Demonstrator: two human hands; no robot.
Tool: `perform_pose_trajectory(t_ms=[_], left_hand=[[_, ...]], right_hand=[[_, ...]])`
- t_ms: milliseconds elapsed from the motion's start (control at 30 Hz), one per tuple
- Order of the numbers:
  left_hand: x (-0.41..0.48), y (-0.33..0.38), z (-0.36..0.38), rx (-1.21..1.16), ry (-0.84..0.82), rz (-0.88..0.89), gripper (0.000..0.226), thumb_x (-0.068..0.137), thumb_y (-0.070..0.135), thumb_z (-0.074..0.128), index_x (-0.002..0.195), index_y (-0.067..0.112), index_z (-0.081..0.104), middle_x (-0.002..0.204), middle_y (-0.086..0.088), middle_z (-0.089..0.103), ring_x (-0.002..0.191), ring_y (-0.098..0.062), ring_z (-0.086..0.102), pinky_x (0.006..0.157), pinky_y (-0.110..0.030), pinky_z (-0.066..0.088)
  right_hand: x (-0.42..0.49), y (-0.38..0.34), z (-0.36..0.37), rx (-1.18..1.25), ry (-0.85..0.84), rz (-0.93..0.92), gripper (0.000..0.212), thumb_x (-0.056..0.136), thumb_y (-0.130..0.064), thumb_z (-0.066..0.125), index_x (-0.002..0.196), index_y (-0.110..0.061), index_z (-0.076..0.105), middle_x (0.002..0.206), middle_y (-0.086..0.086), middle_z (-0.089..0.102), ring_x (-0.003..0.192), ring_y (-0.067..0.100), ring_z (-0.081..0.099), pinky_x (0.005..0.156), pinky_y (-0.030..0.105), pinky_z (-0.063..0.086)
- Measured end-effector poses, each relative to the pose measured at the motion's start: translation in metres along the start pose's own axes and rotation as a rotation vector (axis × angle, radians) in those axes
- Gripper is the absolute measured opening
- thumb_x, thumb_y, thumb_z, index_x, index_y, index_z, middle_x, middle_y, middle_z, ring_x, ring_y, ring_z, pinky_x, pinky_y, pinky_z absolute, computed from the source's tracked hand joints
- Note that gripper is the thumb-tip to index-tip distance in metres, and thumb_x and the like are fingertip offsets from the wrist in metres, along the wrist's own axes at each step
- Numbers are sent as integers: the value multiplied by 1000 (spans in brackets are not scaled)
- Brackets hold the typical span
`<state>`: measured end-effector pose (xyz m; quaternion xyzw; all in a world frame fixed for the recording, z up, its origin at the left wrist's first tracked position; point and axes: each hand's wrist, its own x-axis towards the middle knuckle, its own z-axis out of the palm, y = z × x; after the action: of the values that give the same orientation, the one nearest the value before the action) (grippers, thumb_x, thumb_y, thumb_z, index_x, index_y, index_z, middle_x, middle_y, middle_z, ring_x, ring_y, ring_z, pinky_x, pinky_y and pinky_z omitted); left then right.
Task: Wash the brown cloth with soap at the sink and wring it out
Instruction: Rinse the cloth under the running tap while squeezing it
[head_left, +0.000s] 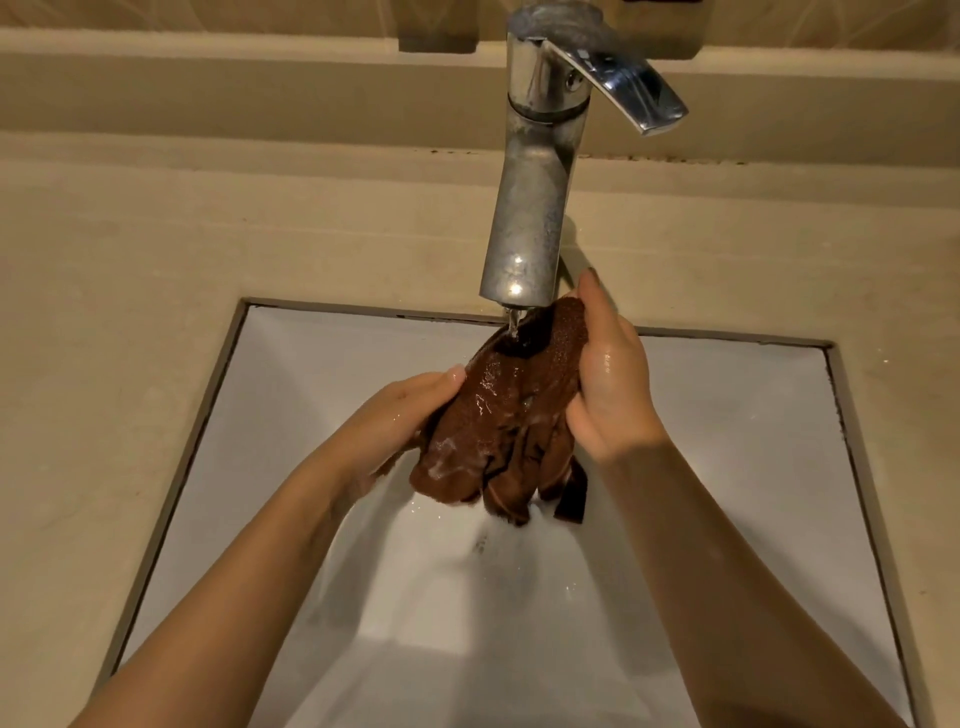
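Now both hands, left hand (410, 415) and right hand (608, 384), squeeze the wet brown cloth (509, 415) under the tap (524, 228) over the sink (270, 415) (bubbles show). I think rinsing comes first, then twisting it hard.

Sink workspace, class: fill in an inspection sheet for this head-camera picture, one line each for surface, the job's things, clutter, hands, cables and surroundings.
Surface: beige countertop around a white rectangular sink; droplets and suds on the basin floor.
Job's things: brown cloth, wet and bunched, held over the basin under the chrome faucet; a thin stream of water falls on its top; soap foam shows on its lower left part. No soap bar or bottle seen.
Clutter: nothing seen.
Hands: left hand grips the cloth's left side; right hand grips its upper right edge; both wet.
Cables: nothing seen.
Surroundings: raised beige ledge behind the faucet; dark specks along its joint with the counter.
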<state>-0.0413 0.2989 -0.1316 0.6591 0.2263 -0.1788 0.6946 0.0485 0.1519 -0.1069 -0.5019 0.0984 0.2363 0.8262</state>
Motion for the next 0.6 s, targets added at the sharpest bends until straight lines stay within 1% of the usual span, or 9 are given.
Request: perform_pose_trajectory(t_ms=[67,100,167,233,300,367,400,500,600], left_hand=[[3,12,8,-290,83,-3,47,92,51,43,104,16,73,106,-11,72,101,-25,68,89,-38,51],[5,20,14,-446,104,-10,48,93,50,43,95,16,76,101,-12,74,95,-24,70,85,-36,53],[13,34,27,-600,200,-9,45,91,49,49,80,14,76,84,-8,74,77,-18,71,73,-31,54],[18,40,44,-527,361,29,37,92,41,54,70,14,68,64,-1,69,61,-11,66,61,-25,51],[17,39,63,-411,426,50,34,93,32,53,67,15,67,63,-1,68,64,-14,64,63,-26,49],[16,37,74,-341,424,58,30,91,26,53,67,16,67,68,-5,68,72,-18,62,68,-33,46],[16,39,74,-305,432,61,31,92,25,52,65,16,66,67,-4,67,71,-18,62,67,-33,46],[22,45,62,-275,485,60,38,93,24,50,58,17,59,50,5,61,54,-10,57,54,-25,44],[19,45,65,-236,474,76,35,92,18,50,58,13,53,48,5,54,46,-5,49,46,-19,38]], right_hand=[[-1,-1,5,-17,0,17,26,96,-34,48,91,-20,69,73,-3,70,79,11,68,83,35,54],[-5,5,8,-144,-1,37,28,96,-37,47,94,-21,70,80,0,72,85,16,69,88,41,53],[-21,22,18,-492,-2,47,34,95,-40,46,77,-21,69,73,3,70,78,22,69,84,46,55],[-33,32,28,-658,71,-61,38,94,-36,46,65,-18,63,66,4,66,69,22,66,71,40,53],[-23,30,25,-691,212,-179,39,96,-27,45,58,-22,53,62,0,58,61,17,56,62,34,45],[-8,22,19,-758,284,-233,41,97,-26,41,56,-24,46,61,-3,51,61,16,49,64,33,41],[-4,21,17,-793,279,-239,39,97,-25,41,58,-23,47,64,-2,53,64,19,51,66,35,44],[-16,29,22,-813,242,-147,33,95,-23,44,62,-20,52,69,4,59,71,23,58,68,36,48],[-17,28,24,-824,253,-199,36,95,-20,44,60,-22,48,67,2,57,66,19,55,65,34,47]])
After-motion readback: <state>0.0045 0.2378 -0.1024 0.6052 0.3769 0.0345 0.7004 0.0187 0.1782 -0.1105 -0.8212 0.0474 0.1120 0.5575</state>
